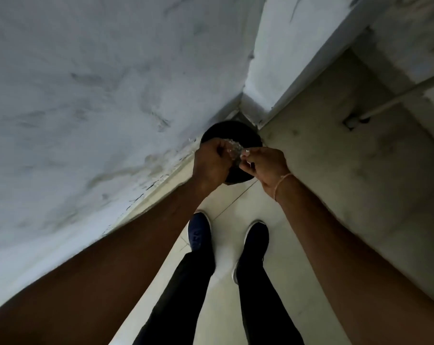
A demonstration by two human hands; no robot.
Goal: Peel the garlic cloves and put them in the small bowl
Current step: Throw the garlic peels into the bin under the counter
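My left hand [211, 163] is cupped around a clump of pale, papery garlic skins [233, 150]. It is held over a round black bin [232, 130] that stands on the floor in the corner. My right hand [266, 165] meets it from the right, and its fingertips pinch at the edge of the same clump. Both hands hover above the bin's opening. No garlic cloves and no small bowl are in view.
A stained white wall [86, 95] runs along the left, and a white ledge [280, 58] rises behind the bin. Pale floor tiles [310, 145] lie to the right, with a white pipe [397, 98] low on the far wall. My feet in dark shoes [199, 232] stand just before the bin.
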